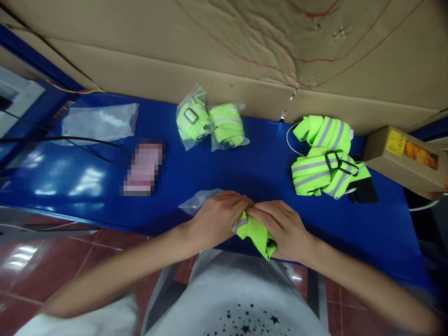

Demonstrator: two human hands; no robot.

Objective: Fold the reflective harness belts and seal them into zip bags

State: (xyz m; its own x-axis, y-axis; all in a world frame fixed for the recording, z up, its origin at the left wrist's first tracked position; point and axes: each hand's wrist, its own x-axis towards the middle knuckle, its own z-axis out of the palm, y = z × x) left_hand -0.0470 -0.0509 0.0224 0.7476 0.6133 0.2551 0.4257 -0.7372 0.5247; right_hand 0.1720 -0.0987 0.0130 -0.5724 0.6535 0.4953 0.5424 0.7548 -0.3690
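My left hand (220,217) and right hand (287,228), both curled inward, grip a folded yellow-green strap (255,232) between them at the blue table (255,172).

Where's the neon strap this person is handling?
In the head view, the neon strap is at lower centre, between the left hand and right hand, by the near edge of the blue table.

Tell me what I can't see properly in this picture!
All in the head view:
Green strap: partly covered by the left hand and right hand.
Clear bag: partly hidden by the left hand.
Pink screen: blurred into blocks, so unreadable.
Black object: partly hidden under the green bundles.
Yellow label: its writing is too small and blurry.
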